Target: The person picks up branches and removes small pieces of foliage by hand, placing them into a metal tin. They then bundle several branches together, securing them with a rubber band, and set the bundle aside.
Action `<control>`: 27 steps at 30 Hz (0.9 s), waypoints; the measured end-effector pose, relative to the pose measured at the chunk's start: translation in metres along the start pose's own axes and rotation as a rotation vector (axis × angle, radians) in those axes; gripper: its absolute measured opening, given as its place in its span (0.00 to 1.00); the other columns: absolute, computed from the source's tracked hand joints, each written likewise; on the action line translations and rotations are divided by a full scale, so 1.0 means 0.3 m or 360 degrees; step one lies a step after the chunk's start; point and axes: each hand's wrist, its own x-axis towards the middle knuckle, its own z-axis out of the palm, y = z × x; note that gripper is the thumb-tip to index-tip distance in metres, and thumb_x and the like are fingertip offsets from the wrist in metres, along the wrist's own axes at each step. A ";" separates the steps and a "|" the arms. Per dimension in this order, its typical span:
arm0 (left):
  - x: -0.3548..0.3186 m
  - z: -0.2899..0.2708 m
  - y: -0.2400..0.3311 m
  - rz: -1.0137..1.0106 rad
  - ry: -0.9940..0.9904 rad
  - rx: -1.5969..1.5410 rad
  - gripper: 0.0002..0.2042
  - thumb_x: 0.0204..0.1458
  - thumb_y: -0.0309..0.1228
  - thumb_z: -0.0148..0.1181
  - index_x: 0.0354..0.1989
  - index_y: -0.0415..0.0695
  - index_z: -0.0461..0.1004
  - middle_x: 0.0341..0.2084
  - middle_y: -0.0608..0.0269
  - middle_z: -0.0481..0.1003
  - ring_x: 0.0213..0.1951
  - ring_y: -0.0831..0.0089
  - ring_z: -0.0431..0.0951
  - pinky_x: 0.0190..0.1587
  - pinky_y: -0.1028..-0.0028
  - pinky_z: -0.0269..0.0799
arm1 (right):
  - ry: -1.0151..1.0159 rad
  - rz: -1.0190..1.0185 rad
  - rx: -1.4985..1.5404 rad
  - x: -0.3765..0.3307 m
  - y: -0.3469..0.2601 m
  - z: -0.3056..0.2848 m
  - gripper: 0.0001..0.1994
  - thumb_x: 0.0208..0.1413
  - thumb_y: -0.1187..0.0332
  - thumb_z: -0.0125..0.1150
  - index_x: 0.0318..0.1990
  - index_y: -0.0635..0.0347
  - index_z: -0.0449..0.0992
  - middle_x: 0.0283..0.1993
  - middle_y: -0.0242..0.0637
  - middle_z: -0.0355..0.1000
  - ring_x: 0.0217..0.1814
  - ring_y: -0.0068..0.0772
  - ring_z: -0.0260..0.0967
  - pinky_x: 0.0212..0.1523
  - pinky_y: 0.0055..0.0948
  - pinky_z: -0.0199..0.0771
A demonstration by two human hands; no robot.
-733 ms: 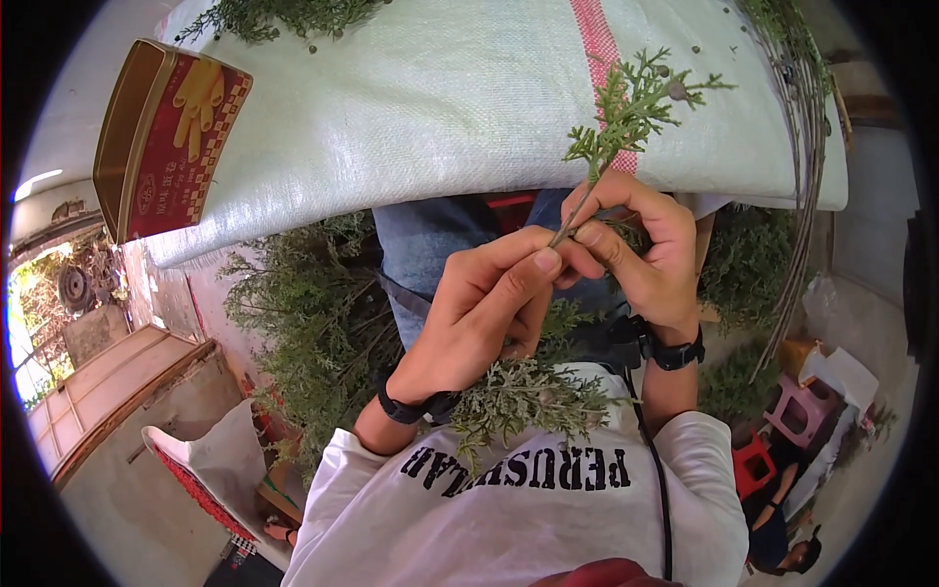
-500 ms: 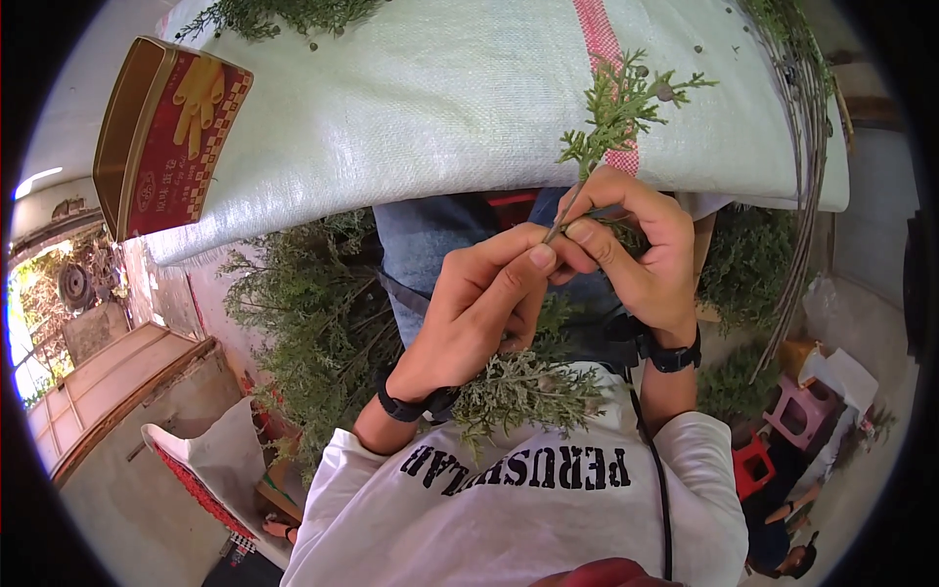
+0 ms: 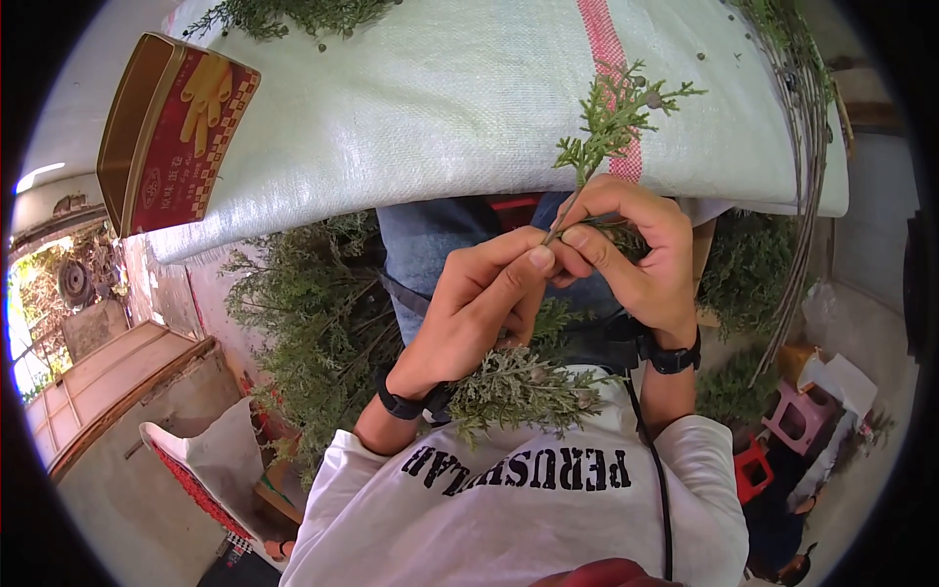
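Before my chest I hold a green conifer sprig point(image 3: 608, 127) with small round brown cones, its thin stem pointing down between my hands. My left hand point(image 3: 481, 308) pinches the lower stem between thumb and forefinger. Just above and to the right, my right hand point(image 3: 641, 259) has its thumb and bent forefinger closed at the same stem. Below the left palm hangs another leafy conifer branch point(image 3: 523, 391), close against my shirt; whether the curled fingers grip it is hidden. A bit of greenery shows behind the right thumb.
A white woven sack point(image 3: 440, 108) with a red stripe covers the surface ahead. On it stand a red-gold tin point(image 3: 186, 137) at left and long bare-stemmed branches point(image 3: 807, 147) at right. Conifer branches point(image 3: 303, 323) heap beside my legs. Stools point(image 3: 800, 416) and another person point(image 3: 778, 538) are lower right.
My hands keep their grip on the stem. The sprig's tip has shifted slightly down and left. At lower right the other person has moved lower, partly out of sight.
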 end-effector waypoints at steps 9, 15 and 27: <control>0.006 -0.005 0.004 -0.0039 -0.0054 0.0004 0.15 0.72 0.35 0.45 0.45 0.38 0.77 0.11 0.75 0.62 0.13 0.88 0.56 0.18 0.82 0.52 | 0.0029 0.0046 -0.0065 -0.001 -0.010 -0.006 0.03 0.54 0.78 0.67 0.35 0.69 0.79 0.35 0.41 0.78 0.38 0.31 0.76 0.42 0.28 0.74; 0.009 -0.007 0.018 -0.0120 -0.0105 0.0027 0.15 0.72 0.35 0.46 0.45 0.39 0.77 0.11 0.76 0.61 0.13 0.88 0.56 0.19 0.81 0.51 | 0.0049 0.0040 -0.0111 -0.003 -0.027 -0.016 0.04 0.52 0.78 0.68 0.34 0.68 0.80 0.33 0.41 0.79 0.36 0.31 0.77 0.40 0.28 0.74; -0.006 -0.009 -0.014 0.0041 -0.0326 0.0029 0.09 0.63 0.31 0.61 0.46 0.39 0.77 0.23 0.70 0.71 0.27 0.86 0.71 0.31 0.81 0.65 | -0.0055 0.0056 -0.0082 -0.036 -0.073 -0.052 0.04 0.52 0.77 0.69 0.35 0.64 0.81 0.35 0.40 0.77 0.38 0.36 0.76 0.38 0.30 0.74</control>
